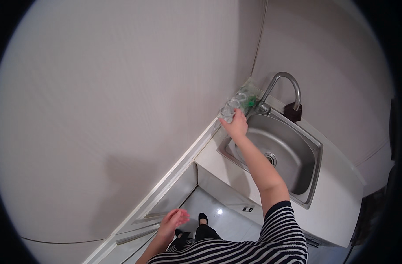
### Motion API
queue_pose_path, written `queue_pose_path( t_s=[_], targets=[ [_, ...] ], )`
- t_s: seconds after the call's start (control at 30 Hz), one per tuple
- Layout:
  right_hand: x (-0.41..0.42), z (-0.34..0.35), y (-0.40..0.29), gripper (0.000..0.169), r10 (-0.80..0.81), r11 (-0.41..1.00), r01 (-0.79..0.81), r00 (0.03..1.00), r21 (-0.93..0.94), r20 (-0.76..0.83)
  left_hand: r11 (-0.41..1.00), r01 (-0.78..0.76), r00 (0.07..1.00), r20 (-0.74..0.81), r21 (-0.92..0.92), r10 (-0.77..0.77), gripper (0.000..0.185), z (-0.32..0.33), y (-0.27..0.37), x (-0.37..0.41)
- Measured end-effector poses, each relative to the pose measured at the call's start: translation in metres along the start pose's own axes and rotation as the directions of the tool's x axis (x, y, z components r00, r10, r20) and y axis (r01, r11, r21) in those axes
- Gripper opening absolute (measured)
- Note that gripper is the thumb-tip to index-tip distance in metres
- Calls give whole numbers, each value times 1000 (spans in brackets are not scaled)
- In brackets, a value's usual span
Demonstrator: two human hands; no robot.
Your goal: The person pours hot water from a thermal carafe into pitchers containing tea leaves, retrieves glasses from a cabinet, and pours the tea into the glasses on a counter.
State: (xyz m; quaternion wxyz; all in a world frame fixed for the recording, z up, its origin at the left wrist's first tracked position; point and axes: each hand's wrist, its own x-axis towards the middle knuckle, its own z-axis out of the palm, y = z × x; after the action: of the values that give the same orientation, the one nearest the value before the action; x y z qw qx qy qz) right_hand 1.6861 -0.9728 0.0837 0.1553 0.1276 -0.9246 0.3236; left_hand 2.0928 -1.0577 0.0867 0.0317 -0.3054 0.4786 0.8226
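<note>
My right hand (235, 124) reaches to the back left corner of the counter, its thumb and fingers around the near side of a clear glass (227, 112). This glass is the nearest of several in a row along the wall; a second glass (233, 104) and a third glass (241, 96) stand behind it. A green object (251, 101), too small to name, lies beside the row near the faucet base. My left hand (174, 220) hangs low in front of my body, fingers loosely apart, with nothing visible in it.
A stainless steel sink (308, 194) is set in the white countertop (336, 198), right of my right hand. A curved metal faucet (283, 75) rises behind it, near a dark object (292, 112). The wall (121, 99) borders the counter on the left. A white cabinet (220, 189) stands below.
</note>
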Motion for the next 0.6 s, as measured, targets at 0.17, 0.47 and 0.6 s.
queue_pose_path(
  t_s=[0.17,0.47,0.6],
  targets=[
    [-4,-9,8,57,-136,977,138,990,161,-27,997,25,999,43,75,-29,28,20,6,39],
    [-79,-127,-7,36,-920,385,881,391,274,36,947,171,907,418,-272,-44,52,87,55,99],
    [-104,-142,-19,27,-998,11,987,1,161,65,849,307,923,354,-431,-154,55,105,37,104]
  ],
)
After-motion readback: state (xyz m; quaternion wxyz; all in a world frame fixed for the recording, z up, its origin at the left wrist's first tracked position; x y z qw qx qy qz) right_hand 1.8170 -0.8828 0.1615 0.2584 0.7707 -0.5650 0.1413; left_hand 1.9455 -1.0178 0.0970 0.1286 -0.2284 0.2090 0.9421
